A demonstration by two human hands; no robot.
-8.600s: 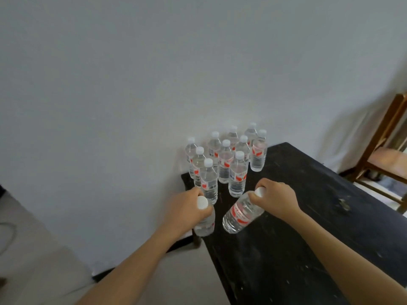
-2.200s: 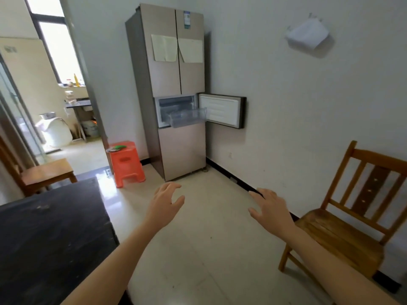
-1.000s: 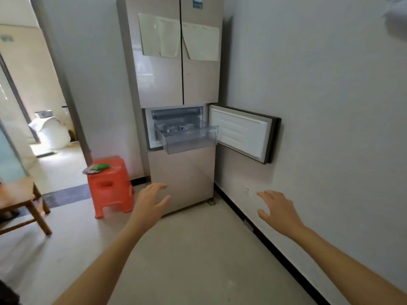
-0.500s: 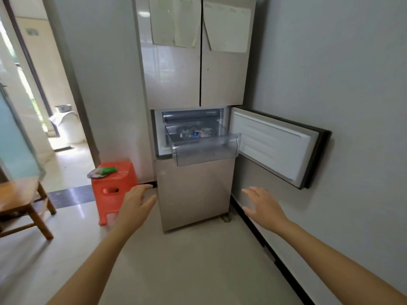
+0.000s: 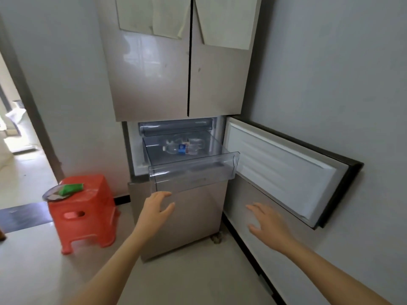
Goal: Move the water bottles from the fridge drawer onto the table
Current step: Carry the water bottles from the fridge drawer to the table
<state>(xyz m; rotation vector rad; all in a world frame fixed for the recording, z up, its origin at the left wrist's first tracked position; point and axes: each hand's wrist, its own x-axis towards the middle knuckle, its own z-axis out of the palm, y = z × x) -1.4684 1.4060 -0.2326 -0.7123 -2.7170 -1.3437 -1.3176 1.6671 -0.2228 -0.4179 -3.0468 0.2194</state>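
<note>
The fridge stands ahead with its clear plastic drawer (image 5: 193, 172) pulled out of the middle compartment. Clear water bottles (image 5: 184, 147) lie on their sides at the back of the drawer, one with a blue label. My left hand (image 5: 157, 209) is open, fingers spread, just below the drawer's front left corner and not touching it. My right hand (image 5: 267, 224) is open too, lower and to the right, in front of the swung-out compartment door (image 5: 284, 175). The table is out of view.
A red plastic stool (image 5: 82, 213) with a plate and a green packet stands left of the fridge. The open door juts along the grey right wall (image 5: 341, 73). A doorway opens at the far left. Pale tiled floor lies below.
I have come closer to the fridge; the drawer and bottles now look larger. Both empty hands have risen toward the drawer, the left one nearly under its front edge.
</note>
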